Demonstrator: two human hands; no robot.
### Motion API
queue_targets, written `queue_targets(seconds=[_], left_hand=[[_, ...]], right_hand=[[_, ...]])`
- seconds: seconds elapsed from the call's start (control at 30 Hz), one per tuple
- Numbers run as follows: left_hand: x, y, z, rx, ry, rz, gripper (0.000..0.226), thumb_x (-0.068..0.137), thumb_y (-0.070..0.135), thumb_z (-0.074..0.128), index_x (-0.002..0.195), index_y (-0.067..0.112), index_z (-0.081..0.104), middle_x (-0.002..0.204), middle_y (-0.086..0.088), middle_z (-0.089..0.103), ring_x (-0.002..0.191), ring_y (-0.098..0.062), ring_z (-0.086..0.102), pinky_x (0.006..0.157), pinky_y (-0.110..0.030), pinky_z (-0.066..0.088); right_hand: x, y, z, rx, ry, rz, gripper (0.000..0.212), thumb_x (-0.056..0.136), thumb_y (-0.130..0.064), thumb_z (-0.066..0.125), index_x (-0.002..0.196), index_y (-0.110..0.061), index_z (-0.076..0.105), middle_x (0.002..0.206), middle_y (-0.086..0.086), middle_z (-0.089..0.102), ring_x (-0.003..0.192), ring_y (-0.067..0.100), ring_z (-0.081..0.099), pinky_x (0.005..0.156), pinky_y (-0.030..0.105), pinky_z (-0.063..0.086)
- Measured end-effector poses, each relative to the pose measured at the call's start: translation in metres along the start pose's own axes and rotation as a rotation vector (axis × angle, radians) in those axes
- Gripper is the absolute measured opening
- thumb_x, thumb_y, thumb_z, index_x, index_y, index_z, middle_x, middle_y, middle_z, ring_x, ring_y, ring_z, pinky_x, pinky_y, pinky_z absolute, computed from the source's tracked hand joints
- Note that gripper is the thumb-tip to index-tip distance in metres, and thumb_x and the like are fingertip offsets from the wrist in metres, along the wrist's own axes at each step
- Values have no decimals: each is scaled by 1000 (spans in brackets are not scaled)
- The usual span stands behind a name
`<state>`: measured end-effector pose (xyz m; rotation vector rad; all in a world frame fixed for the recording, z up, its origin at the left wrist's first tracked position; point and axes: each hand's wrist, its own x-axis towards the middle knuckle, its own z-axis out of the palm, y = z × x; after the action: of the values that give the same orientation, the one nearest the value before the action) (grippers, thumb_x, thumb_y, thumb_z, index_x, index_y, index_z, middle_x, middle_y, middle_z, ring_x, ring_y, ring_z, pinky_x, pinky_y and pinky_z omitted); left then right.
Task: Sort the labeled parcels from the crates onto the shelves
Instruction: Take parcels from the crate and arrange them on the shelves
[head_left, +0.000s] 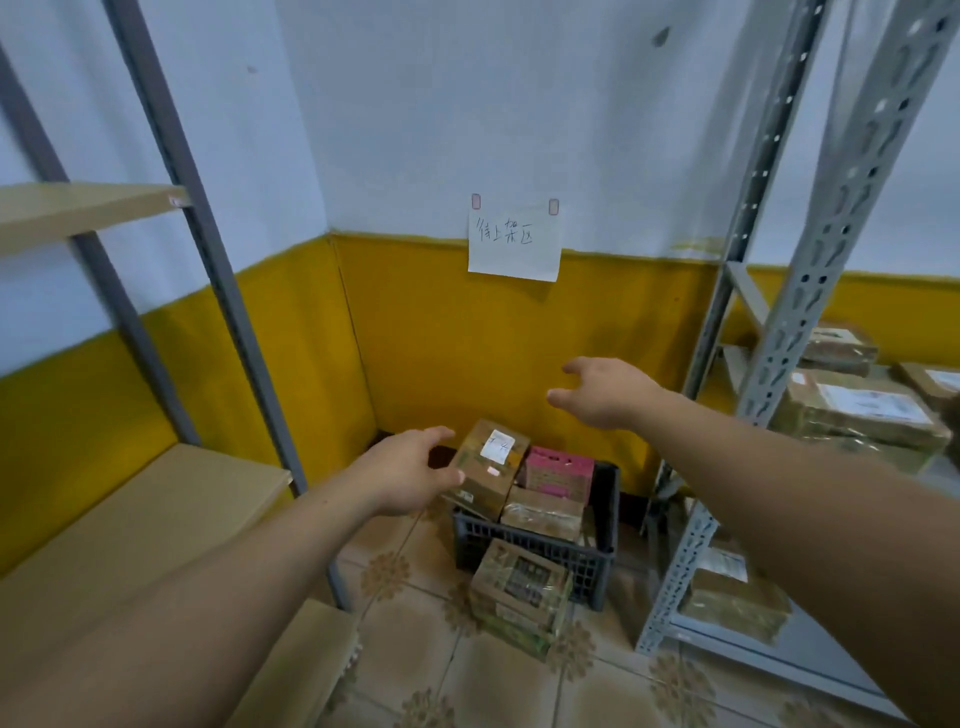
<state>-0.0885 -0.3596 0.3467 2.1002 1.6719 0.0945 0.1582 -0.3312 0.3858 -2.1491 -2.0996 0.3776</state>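
left hand (410, 470): open, with fingers and thumb spread wide, at the left side of the tilted parcel; the fingertips overlapped that parcel's edge, though I could not tell whether they touched it; it held nothing
right hand (608, 395): open in the air, fingers loosely extended; it was higher than the crate and well apart from the parcels, holding nothing
tilted parcel (488, 467): a brown cardboard box, leaning up out of the far-left part of the crate; there was a white label on its top face, the writing too small to read
crate (519, 545): dark plastic with lattice walls, standing on the floor in the corner; it also held a pink box (558, 473) and a taped brown box (543, 512); whatever lay under them was hidden
floor parcel (519, 587): a printed green-and-brown box on the tiled floor (467, 675), just in front of the crate's near wall
left shelf (140, 519): grey posts and pale wooden boards; cut off at the edge
right shelf (810, 312): pale perforated metal, carrying shelved parcels (862, 410) wrapped in glossy tape; partly cut off
paper sign (514, 244): a white sheet with handwritten characters, taped to the wall above the crate
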Motion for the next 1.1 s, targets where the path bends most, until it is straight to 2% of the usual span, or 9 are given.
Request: queue_targets(seconds=[0.07, 0.3, 0.43, 0.53, 0.63, 0.73, 0.83, 0.97, 1.1], left_hand=[[31, -7, 1, -27, -41, -34, 68, 93, 45, 58, 151, 29, 27, 149, -1, 42, 128, -20, 47, 95, -30, 43], [123, -40, 12, -100, -169, -73, 58, 97, 36, 55, 149, 26, 32, 154, 2, 35, 140, -20, 34, 108, -30, 31], [178, -73, 26, -80, -202, -111, 63, 90, 47, 60, 147, 33, 36, 151, 5, 41, 136, -19, 39, 111, -37, 35], [223, -92, 41, -99, -282, -70, 60, 94, 38, 59, 148, 25, 36, 149, 1, 42, 133, -19, 41, 99, -26, 33], [277, -110, 59, -27, -414, -16, 53, 96, 37, 55, 144, 23, 40, 143, 0, 47, 127, -18, 47, 89, -24, 34], [322, -128, 95, -70, -548, -15, 40, 95, 34, 56, 131, 20, 52, 129, -5, 58, 113, -18, 56, 94, -31, 44], [353, -142, 144, -87, -634, -53, 53, 95, 38, 56, 142, 17, 43, 142, -3, 49, 126, -19, 49, 107, -30, 37], [394, -165, 233, -91, -722, -156, 68, 94, 44, 57, 150, 17, 31, 153, -3, 36, 137, -20, 39, 106, -29, 35], [425, -195, 335, -54, -759, -271, 66, 94, 47, 55, 150, 24, 30, 155, -3, 33, 136, -23, 40, 104, -33, 36]], right_hand=[[34, 5, 8, 7, -44, 2, 67, 99, -57, 44, 153, -19, 32, 155, 8, 38, 138, 28, 42, 105, 39, 41], [133, 19, 48, 12, -188, 61, 69, 99, -58, 43, 154, -18, 30, 155, 10, 38, 137, 29, 42, 106, 40, 40], [175, 28, 82, 20, -277, 146, 69, 99, -60, 40, 153, -16, 32, 155, 10, 38, 138, 30, 40, 107, 40, 39], [192, 40, 114, 72, -302, 254, 64, 100, -55, 44, 149, -15, 36, 148, 12, 46, 129, 30, 48, 101, 39, 43], [206, 51, 153, 137, -348, 378, 65, 100, -53, 44, 152, -14, 33, 150, 13, 44, 130, 31, 48, 102, 38, 42], [216, 71, 196, 168, -424, 476, 63, 101, -51, 44, 152, -15, 33, 152, 11, 42, 134, 30, 45, 104, 36, 40], [229, 95, 242, 198, -489, 526, 57, 101, -50, 43, 146, -14, 42, 147, 13, 47, 129, 32, 48, 101, 36, 41], [258, 131, 324, 301, -561, 562, 46, 101, -45, 46, 136, -15, 52, 130, 12, 58, 103, 25, 55, 82, 30, 43], [281, 173, 433, 381, -637, 630, 63, 97, -52, 48, 150, -20, 40, 151, 12, 45, 131, 31, 48, 106, 35, 41]])
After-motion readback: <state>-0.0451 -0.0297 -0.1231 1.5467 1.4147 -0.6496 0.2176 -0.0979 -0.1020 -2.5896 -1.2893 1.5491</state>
